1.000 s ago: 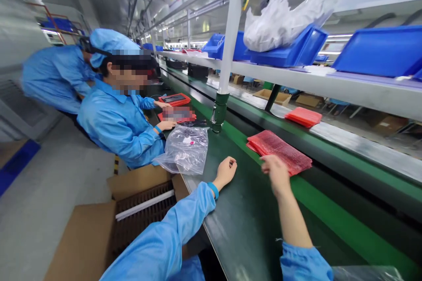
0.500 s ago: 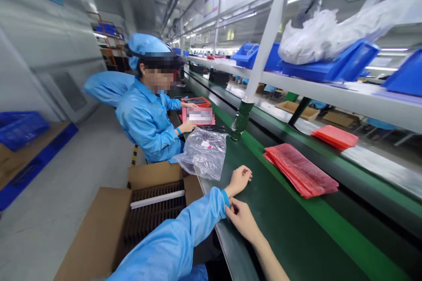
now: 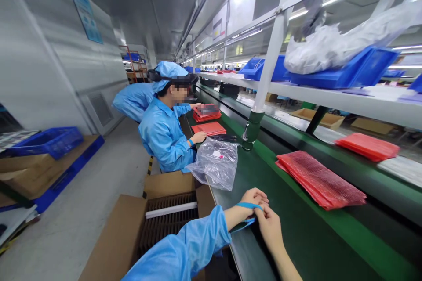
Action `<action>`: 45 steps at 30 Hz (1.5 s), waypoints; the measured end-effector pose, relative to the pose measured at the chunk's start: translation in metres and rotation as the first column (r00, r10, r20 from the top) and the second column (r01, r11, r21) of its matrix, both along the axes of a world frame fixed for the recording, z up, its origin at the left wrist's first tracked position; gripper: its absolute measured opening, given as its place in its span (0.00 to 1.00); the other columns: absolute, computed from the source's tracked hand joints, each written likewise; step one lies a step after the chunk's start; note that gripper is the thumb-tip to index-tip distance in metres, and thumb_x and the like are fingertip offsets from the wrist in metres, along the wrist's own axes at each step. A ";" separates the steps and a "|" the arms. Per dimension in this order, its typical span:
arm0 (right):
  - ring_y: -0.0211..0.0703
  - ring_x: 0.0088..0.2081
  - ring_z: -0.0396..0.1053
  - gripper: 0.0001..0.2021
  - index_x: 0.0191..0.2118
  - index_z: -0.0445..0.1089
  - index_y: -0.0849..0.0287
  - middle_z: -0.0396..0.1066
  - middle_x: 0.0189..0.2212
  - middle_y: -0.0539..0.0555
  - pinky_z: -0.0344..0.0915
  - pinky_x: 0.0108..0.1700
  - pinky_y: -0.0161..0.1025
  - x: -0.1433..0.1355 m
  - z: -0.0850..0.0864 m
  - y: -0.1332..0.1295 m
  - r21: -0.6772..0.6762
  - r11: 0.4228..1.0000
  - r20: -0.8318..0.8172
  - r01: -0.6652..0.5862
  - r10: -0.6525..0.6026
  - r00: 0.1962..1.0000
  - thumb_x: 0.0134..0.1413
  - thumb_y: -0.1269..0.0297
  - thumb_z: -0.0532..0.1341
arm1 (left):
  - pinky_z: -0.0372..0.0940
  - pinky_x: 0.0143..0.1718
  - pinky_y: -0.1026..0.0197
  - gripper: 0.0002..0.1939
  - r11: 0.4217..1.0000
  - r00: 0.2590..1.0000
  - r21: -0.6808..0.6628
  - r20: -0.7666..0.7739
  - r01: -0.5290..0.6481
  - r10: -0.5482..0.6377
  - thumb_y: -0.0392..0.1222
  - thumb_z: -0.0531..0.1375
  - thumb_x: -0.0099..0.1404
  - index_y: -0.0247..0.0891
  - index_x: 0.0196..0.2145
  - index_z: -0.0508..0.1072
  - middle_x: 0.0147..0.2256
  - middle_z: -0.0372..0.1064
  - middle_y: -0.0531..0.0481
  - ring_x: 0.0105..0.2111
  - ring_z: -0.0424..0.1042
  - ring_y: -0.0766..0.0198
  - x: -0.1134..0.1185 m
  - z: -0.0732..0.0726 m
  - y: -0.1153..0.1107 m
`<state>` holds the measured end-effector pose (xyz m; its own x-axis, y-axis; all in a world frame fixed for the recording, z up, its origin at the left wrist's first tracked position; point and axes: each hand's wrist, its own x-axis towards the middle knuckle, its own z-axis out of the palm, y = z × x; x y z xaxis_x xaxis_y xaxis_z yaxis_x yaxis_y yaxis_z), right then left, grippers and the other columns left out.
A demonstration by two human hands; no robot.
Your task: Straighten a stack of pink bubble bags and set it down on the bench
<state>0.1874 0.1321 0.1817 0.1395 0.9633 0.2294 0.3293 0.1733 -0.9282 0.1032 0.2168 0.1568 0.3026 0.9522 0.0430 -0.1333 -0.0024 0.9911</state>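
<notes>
A blue wrist strap (image 3: 249, 205) loops around my left wrist and the base of my left hand (image 3: 256, 196), above the green work surface (image 3: 263, 250). The fingers of my left hand are curled, with nothing visible inside them. My right hand (image 3: 269, 224) pinches the strap at the side of my left hand. Part of the strap hangs slack beneath the wrist. A clear plastic bag (image 3: 216, 164) lies beyond my hands. To their right is a stack of red bubble-wrap pouches (image 3: 319, 178).
An open cardboard box (image 3: 115, 228) with dark dividers stands at the lower left. A person in blue (image 3: 165, 136) sits ahead, handling red pouches. A white post (image 3: 270, 61) and a shelf with a blue bin (image 3: 346, 70) rise at the right.
The blue strap has moved from the left cuff toward the hand and is stretched out by my right hand. The person ahead has set a red pouch on the surface. The view has shifted left.
</notes>
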 end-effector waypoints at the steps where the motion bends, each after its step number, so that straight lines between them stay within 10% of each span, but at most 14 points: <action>1: 0.47 0.27 0.59 0.24 0.23 0.63 0.55 0.61 0.22 0.52 0.57 0.31 0.39 0.002 -0.001 0.002 0.000 1.000 -0.017 0.023 -0.023 1.000 0.50 0.38 0.61 | 0.76 0.42 0.55 0.07 0.999 0.999 0.007 -0.014 0.037 -0.037 0.40 0.68 0.64 0.35 0.36 0.76 0.33 0.78 0.46 0.34 0.79 0.59 -0.005 0.000 -0.007; 5: 0.49 0.30 0.64 0.22 0.22 0.65 0.55 0.65 0.25 0.54 0.63 0.33 0.40 0.003 -0.006 0.005 0.002 0.999 -0.080 0.038 -0.037 0.996 0.50 0.41 0.61 | 0.77 0.50 0.48 0.04 0.990 0.987 0.052 -0.095 0.133 -0.128 0.37 0.68 0.58 0.39 0.29 0.76 0.31 0.76 0.47 0.37 0.79 0.53 -0.036 0.004 -0.043; 9: 0.44 0.25 0.57 0.23 0.22 0.53 0.51 0.55 0.20 0.49 0.57 0.27 0.38 0.011 -0.011 0.007 -0.001 0.996 -0.125 0.088 -0.088 0.988 0.50 0.42 0.63 | 0.62 0.72 0.39 0.15 0.985 0.980 0.111 -0.165 0.130 -0.111 0.38 0.67 0.58 0.45 0.45 0.84 0.51 0.81 0.40 0.59 0.77 0.41 -0.086 0.006 -0.103; 11: 0.42 0.23 0.51 0.25 0.24 0.48 0.50 0.50 0.19 0.47 0.51 0.25 0.38 0.023 -0.010 0.012 0.003 0.990 -0.132 0.139 -0.137 0.982 0.52 0.41 0.63 | 0.49 0.79 0.39 0.27 0.968 0.968 0.179 -0.212 0.176 -0.137 0.41 0.67 0.61 0.50 0.58 0.82 0.66 0.75 0.43 0.72 0.66 0.39 -0.107 -0.002 -0.139; 15: 0.41 0.26 0.49 0.27 0.25 0.52 0.52 0.49 0.23 0.46 0.49 0.28 0.38 0.036 -0.009 0.016 0.034 0.996 -0.097 0.083 -0.079 0.992 0.48 0.40 0.68 | 0.54 0.77 0.42 0.17 0.976 0.979 0.139 -0.137 0.169 -0.151 0.53 0.60 0.72 0.53 0.50 0.88 0.63 0.79 0.45 0.70 0.70 0.42 -0.119 -0.027 -0.185; 22: 0.45 0.30 0.60 0.20 0.31 0.66 0.56 0.61 0.26 0.48 0.56 0.35 0.40 -0.044 -0.016 -0.036 -0.017 0.914 -0.002 -0.405 0.405 0.914 0.70 0.45 0.58 | 0.66 0.68 0.39 0.27 0.925 0.909 -0.285 0.258 -0.252 0.327 0.40 0.75 0.52 0.45 0.51 0.85 0.63 0.76 0.38 0.66 0.72 0.38 -0.131 -0.016 -0.153; 26: 0.42 0.26 0.57 0.11 0.42 0.72 0.56 0.57 0.23 0.43 0.53 0.33 0.38 -0.085 -0.017 -0.066 -0.096 0.809 -0.071 -0.580 0.575 0.815 0.64 0.54 0.60 | 0.68 0.65 0.46 0.21 0.886 0.846 -0.346 0.326 -0.309 0.422 0.39 0.71 0.50 0.41 0.44 0.85 0.57 0.80 0.38 0.60 0.76 0.43 -0.148 -0.001 -0.140; 34: 0.42 0.27 0.61 0.13 0.43 0.68 0.55 0.60 0.24 0.43 0.56 0.34 0.38 -0.099 -0.023 -0.074 -0.178 0.787 -0.068 -0.590 0.589 0.806 0.61 0.51 0.63 | 0.70 0.57 0.53 0.17 0.841 0.770 -0.429 0.392 -0.331 0.503 0.40 0.69 0.50 0.41 0.41 0.83 0.49 0.80 0.42 0.52 0.79 0.51 -0.147 -0.011 -0.143; 45: 0.41 0.26 0.59 0.14 0.44 0.70 0.56 0.59 0.22 0.42 0.51 0.32 0.38 -0.101 -0.020 -0.069 -0.169 0.786 -0.123 -0.595 0.582 0.804 0.60 0.51 0.63 | 0.71 0.55 0.51 0.17 0.842 0.806 -0.333 0.285 -0.425 0.520 0.42 0.68 0.51 0.41 0.41 0.83 0.49 0.81 0.42 0.50 0.79 0.50 -0.146 0.012 -0.149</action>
